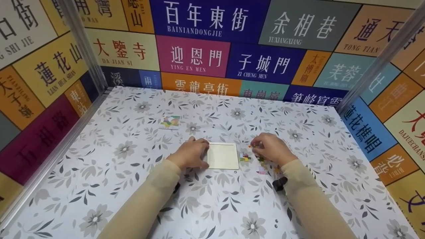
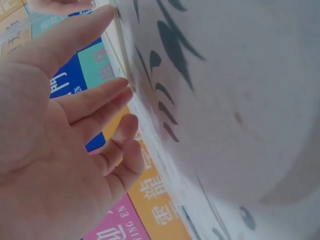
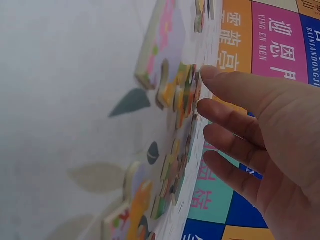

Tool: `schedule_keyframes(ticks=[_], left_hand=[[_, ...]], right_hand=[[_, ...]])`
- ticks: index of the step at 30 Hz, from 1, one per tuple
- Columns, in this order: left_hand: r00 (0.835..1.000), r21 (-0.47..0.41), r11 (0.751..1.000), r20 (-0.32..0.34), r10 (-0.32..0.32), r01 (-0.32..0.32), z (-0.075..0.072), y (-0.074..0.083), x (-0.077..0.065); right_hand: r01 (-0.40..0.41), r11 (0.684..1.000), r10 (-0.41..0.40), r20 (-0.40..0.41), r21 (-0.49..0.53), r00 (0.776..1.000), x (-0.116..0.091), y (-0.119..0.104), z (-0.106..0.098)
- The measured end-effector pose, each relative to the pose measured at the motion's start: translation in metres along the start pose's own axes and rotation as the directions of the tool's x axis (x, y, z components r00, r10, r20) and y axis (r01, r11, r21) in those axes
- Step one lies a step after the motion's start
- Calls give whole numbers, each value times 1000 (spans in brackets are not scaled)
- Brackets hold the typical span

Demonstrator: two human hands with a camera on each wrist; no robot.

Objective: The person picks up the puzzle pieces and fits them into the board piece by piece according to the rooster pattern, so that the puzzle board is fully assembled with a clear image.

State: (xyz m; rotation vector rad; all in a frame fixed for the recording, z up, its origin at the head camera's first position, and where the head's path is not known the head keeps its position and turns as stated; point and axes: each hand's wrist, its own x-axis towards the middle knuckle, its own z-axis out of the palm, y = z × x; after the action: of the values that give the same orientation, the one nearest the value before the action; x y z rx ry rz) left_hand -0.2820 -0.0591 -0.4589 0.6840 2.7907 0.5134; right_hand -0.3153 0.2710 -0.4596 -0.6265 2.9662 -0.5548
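A shallow cream puzzle tray [image 1: 223,156] lies flat, its inside bare. My left hand [image 1: 192,153] grips its left side, thumb by the near corner and fingers by the far one. In the left wrist view, the thumb and two fingertips meet the tray's thin edge [image 2: 121,47]. To the tray's right, my right hand [image 1: 274,148] bends down with thumb and forefinger about a small orange-and-green puzzle piece [image 3: 197,82]. Other jigsaw pieces lie around it, among them a pink-and-lilac piece [image 1: 261,171] and a yellow-green one [image 1: 245,158].
A small colourful picture card [image 1: 170,122] lies farther back on the left. The table [image 1: 132,192] has a white cover with grey flowers and leaves. Panels [image 1: 194,56] with coloured sign blocks stand along the back and both sides.
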Motion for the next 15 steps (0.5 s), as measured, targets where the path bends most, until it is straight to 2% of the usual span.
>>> schedule_keyframes(ticks=[7,15], left_hand=[[1000,19,1000,-1,2,-2,-1,3,0],[1000,27,1000,11,-15,14,-1,2,2]], right_hand=[[57,998,-58,32,38,998,3,6,-4],[58,995,-63,50,82,997,5,8,-1]])
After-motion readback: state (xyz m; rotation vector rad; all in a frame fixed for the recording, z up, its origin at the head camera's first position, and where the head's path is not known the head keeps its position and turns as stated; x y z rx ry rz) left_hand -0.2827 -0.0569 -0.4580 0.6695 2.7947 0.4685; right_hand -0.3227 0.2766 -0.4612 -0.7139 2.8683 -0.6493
